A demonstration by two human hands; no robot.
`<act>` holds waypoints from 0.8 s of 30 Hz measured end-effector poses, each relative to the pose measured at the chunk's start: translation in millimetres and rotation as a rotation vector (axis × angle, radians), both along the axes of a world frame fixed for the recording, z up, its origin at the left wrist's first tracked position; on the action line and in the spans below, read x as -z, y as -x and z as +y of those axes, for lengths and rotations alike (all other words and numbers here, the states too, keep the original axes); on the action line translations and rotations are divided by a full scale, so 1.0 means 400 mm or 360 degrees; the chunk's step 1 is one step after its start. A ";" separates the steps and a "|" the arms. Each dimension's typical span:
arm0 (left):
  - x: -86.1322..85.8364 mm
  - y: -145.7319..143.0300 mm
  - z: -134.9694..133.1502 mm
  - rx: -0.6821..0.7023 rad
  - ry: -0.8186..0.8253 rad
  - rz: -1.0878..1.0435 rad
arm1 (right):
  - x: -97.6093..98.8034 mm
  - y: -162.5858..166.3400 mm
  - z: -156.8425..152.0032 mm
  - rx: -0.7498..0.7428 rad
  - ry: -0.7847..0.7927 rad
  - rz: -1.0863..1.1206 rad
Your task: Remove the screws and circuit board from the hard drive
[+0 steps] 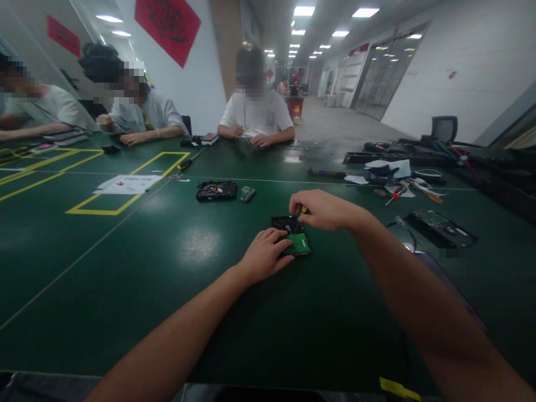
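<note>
A hard drive (298,244) with a green circuit board and a black metal body lies on the table in front of me. My left hand (266,255) holds it from the left, fingers across its top and thumb along the near edge. Over the far right corner of the drive, my right hand (320,209) is closed on a screwdriver (305,210). Only a bit of its yellow-and-black handle shows; the tip is hidden by the fingers.
Beyond the drive lie another opened hard drive (216,191) and a small circuit board (248,194). A third hard drive (441,228) lies right, near a red screwdriver (396,194) and cables. Further left are a yellow-black screwdriver (190,160) and paper (128,184). Several people sit across the green table (125,285).
</note>
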State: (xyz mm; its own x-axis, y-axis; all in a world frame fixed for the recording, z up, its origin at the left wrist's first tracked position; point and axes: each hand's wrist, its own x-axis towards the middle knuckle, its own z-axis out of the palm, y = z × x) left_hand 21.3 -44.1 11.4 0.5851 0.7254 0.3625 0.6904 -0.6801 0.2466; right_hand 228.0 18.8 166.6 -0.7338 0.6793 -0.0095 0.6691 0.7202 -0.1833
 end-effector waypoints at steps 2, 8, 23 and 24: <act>0.000 -0.001 0.000 -0.0001 -0.0001 0.0004 | 0.000 -0.001 -0.003 -0.0028 0.0019 -0.0016; 0.000 -0.003 -0.002 -0.0027 -0.0032 0.0035 | 0.007 0.014 -0.035 0.0334 -0.0158 -0.0112; -0.002 -0.003 -0.001 -0.0013 -0.0017 0.0030 | 0.032 0.000 -0.047 0.0304 -0.0156 0.0174; -0.003 -0.003 -0.001 -0.0016 -0.0020 0.0031 | 0.035 -0.005 -0.043 0.0285 -0.0146 0.0190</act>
State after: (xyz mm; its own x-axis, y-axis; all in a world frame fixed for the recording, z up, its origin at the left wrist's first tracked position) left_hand 22.6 -44.5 12.8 0.5851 0.7267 0.3599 0.7017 -0.6762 0.2245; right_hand 230.1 1.7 152.6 -0.5936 0.7928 0.1379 0.7653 0.6092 -0.2081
